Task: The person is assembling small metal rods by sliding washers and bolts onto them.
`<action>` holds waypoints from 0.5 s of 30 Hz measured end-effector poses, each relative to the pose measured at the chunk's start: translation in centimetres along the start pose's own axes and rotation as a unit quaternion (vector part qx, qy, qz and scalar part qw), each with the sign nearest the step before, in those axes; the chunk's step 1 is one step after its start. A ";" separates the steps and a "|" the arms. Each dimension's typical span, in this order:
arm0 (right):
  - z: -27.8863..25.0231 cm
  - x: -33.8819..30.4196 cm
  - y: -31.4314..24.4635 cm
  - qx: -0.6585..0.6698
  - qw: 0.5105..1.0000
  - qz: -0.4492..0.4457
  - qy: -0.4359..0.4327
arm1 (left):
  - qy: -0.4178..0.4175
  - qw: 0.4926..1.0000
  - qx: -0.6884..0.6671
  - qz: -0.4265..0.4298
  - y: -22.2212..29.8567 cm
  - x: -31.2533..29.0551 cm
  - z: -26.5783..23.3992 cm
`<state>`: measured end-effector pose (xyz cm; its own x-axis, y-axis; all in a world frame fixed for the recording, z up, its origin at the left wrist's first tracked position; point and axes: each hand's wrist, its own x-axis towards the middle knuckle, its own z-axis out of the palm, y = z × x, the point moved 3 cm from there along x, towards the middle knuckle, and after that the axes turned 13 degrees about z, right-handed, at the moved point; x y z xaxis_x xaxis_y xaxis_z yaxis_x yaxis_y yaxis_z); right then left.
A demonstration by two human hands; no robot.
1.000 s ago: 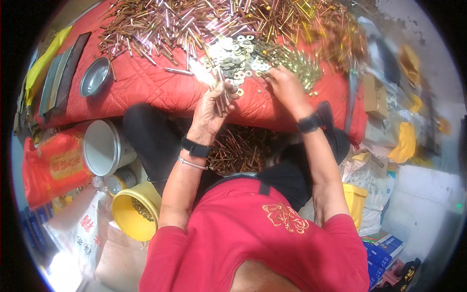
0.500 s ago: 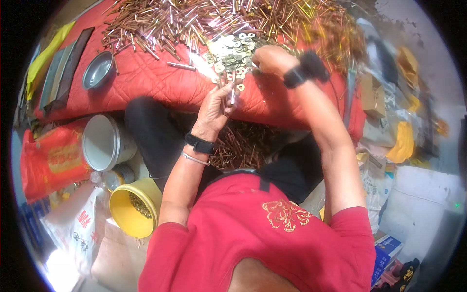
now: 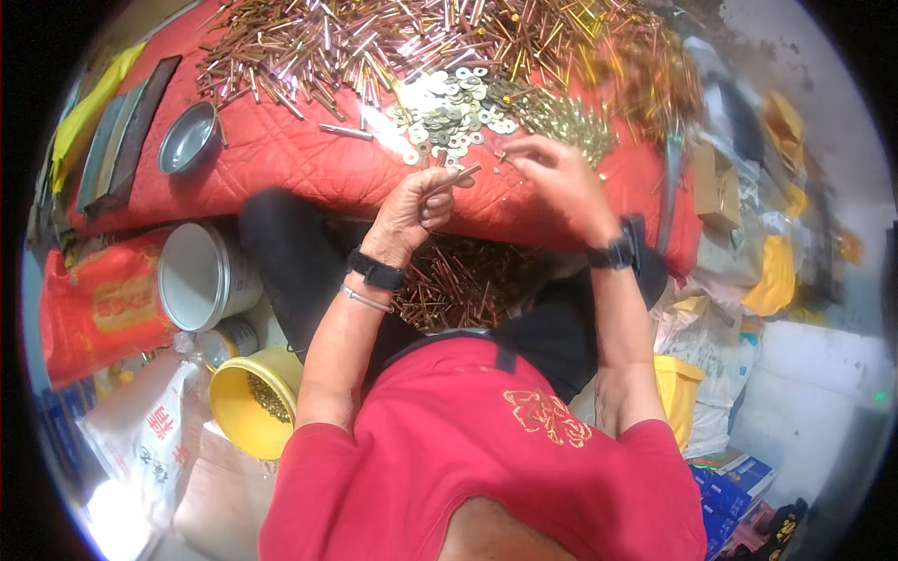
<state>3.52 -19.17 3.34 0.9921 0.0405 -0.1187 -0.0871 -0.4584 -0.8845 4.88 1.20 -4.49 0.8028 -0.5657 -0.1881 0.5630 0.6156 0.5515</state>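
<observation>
My left hand is closed around copper-coloured metal rods that stick out past the thumb and point up to the right. To its right, my right hand is blurred by motion; a small brassy piece shows at its fingertips, too small to name. Just beyond both hands, a heap of flat ring washers lies on the red quilted cover. Beside the washers is a pile of small gold-coloured pieces. Farther back spreads a large heap of copper-coloured rods.
A metal bowl sits at the left on the cover, near a silver pen-like rod. More rods lie between my legs. At the left stand a white bucket and a yellow bucket holding small brassy pieces.
My right hand has come back from the small gold-coloured pieces toward my body, with a small piece at its fingertips. The rods in my left hand have tilted from upright to slanting right.
</observation>
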 end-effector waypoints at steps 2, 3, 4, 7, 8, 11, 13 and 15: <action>0.6 -1.2 0.1 0.044 0.999 0.027 -0.014 | 0.000 1.000 0.024 -0.006 -0.2 0.2 0.2; 0.9 -1.3 0.5 0.045 0.998 0.027 -0.021 | 0.000 0.999 0.031 -0.008 -0.3 0.3 0.2; 1.1 -1.5 0.7 0.046 0.998 0.026 -0.028 | 0.001 0.999 0.038 -0.010 -0.4 0.4 0.2; 1.0 -1.5 1.3 0.054 0.998 -0.004 -0.029 | -0.008 0.998 0.056 -0.012 -0.2 0.6 0.3; 0.8 -1.6 1.5 0.051 0.998 -0.015 -0.031 | -0.031 0.995 0.092 -0.018 -0.1 0.7 0.1; 0.1 -2.0 0.5 0.058 0.983 -0.020 -0.173 | -0.080 0.974 0.207 -0.044 0.4 0.4 0.1; 0.1 -2.5 -0.7 0.023 0.974 0.004 -0.225 | -0.091 0.947 0.298 -0.081 1.0 -0.4 1.2; 0.5 -2.4 -0.5 0.020 0.975 -0.009 -0.222 | -0.093 0.946 0.306 -0.059 1.3 0.1 1.0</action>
<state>1.08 -18.57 3.81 0.8572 0.4333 -0.2783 -0.0815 -0.4195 -0.9041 5.49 1.33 -2.97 0.6608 -0.7326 -0.1633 0.3825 0.1414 0.9131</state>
